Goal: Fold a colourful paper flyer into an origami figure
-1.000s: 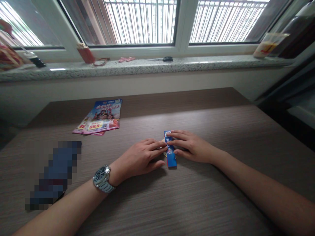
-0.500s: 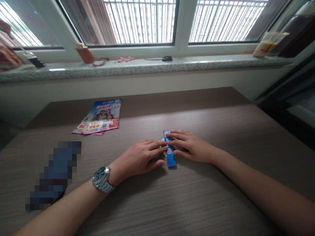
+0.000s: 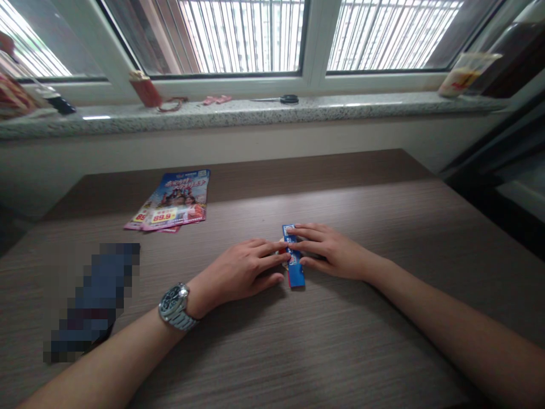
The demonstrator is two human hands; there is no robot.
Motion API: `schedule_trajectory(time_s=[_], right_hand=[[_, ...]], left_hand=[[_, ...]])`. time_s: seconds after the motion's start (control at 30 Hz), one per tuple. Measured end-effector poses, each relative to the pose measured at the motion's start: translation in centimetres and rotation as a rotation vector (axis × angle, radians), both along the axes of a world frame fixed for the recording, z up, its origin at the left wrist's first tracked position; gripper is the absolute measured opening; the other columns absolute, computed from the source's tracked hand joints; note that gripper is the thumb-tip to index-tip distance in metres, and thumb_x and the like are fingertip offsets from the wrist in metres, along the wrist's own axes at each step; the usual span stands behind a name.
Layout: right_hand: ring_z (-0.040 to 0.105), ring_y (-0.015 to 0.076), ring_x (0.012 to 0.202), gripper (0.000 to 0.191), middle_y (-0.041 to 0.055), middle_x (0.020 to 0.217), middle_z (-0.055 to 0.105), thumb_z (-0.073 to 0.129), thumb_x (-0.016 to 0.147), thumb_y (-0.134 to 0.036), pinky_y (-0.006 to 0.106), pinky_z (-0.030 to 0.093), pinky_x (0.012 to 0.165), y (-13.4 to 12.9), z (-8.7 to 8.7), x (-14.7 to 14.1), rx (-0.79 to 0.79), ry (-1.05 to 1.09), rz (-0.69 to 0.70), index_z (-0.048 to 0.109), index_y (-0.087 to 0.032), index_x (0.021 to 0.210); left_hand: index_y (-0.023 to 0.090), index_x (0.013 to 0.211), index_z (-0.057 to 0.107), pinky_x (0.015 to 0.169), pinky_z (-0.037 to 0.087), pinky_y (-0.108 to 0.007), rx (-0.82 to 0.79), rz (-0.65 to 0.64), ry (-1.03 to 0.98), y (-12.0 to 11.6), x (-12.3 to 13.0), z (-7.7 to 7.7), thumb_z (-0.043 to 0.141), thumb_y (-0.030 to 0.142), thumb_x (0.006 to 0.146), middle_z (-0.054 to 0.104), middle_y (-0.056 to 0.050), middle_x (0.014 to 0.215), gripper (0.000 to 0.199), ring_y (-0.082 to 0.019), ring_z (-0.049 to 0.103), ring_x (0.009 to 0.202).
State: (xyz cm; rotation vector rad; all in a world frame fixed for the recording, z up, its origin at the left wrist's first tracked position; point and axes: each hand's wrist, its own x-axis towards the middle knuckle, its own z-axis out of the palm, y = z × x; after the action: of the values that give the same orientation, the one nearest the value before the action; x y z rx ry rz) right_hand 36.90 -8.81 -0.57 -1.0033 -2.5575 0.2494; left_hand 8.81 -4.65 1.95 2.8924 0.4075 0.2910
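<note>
A narrow blue strip of folded paper (image 3: 297, 277), printed like a flyer, lies on the table between my two hands. From the left, my left hand (image 3: 242, 269) reaches to it with fingers stretched out, the fingertips resting at its left edge. My right hand (image 3: 332, 251) lies over its upper part and right side, palm down, with the fingers spread. A bit of red and pale print shows beside the strip, under my left fingertips. Both hands hold the paper down flat without gripping it. My left wrist wears a metal watch (image 3: 174, 305).
A small stack of colourful flyers (image 3: 181, 199) lies at the back left of the wooden table (image 3: 340, 182). Nearer stands out a pixelated dark blue object (image 3: 100, 295). On the stone windowsill (image 3: 247, 116) are scissors (image 3: 288, 99), a red container (image 3: 145, 91) and a plastic cup (image 3: 464, 76).
The whole view has shifted very slightly. Both hands stay on the folded paper; my left fingertips have moved a little, showing more red print at its left edge.
</note>
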Motion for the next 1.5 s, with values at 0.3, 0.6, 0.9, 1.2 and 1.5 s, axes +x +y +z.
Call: schedule_trajectory(time_s=[0.3,0.6,0.9,1.2,1.5], right_hand=[[0.048,0.0291,0.142,0.034,0.0128,0.150,0.056,0.058,0.101,-0.032,0.054,0.041,0.117,-0.11,-0.12,0.31,0.023,0.014,0.049,0.065,-0.023,0.134],[0.050,0.0293,0.141,0.032,0.0120,0.149,0.057,0.060,0.100,-0.031,0.055,0.040,0.118,-0.29,-0.17,0.22,0.024,0.002,0.040,0.068,-0.024,0.131],[0.051,0.0302,0.140,0.034,0.0140,0.148,0.057,0.058,0.102,-0.032,0.056,0.041,0.117,-0.24,-0.39,0.25,0.052,0.002,0.046,0.067,-0.022,0.133],[0.051,0.0293,0.140,0.035,0.0122,0.149,0.057,0.058,0.101,-0.032,0.055,0.041,0.117,-0.28,-0.40,0.25,0.052,-0.001,0.036,0.066,-0.025,0.134],[0.051,0.0294,0.140,0.035,0.0123,0.148,0.058,0.059,0.101,-0.031,0.055,0.041,0.117,-0.25,-0.38,0.25,0.047,0.010,0.036,0.067,-0.024,0.134]], left_hand=[[0.024,0.142,0.058,0.106,0.052,-0.047,-0.006,0.017,0.001,-0.03,0.15,-0.26,0.050,0.035,0.105,0.058,-0.008,0.147,0.039,-0.027,0.062,0.122],[0.024,0.144,0.056,0.106,0.052,-0.047,0.019,0.011,0.001,-0.07,-0.01,-0.34,0.050,0.034,0.105,0.057,-0.009,0.148,0.041,-0.027,0.063,0.124],[0.025,0.142,0.057,0.105,0.053,-0.048,0.023,-0.038,-0.004,0.16,-0.27,-0.32,0.051,0.036,0.104,0.054,-0.010,0.150,0.040,-0.028,0.063,0.125],[0.025,0.139,0.060,0.106,0.052,-0.047,0.029,-0.028,-0.008,0.11,-0.29,-0.20,0.050,0.033,0.104,0.056,-0.011,0.149,0.037,-0.028,0.063,0.125],[0.025,0.138,0.062,0.104,0.054,-0.046,0.022,-0.022,-0.026,0.06,-0.20,-0.17,0.051,0.032,0.104,0.059,-0.012,0.145,0.036,-0.028,0.064,0.122]])
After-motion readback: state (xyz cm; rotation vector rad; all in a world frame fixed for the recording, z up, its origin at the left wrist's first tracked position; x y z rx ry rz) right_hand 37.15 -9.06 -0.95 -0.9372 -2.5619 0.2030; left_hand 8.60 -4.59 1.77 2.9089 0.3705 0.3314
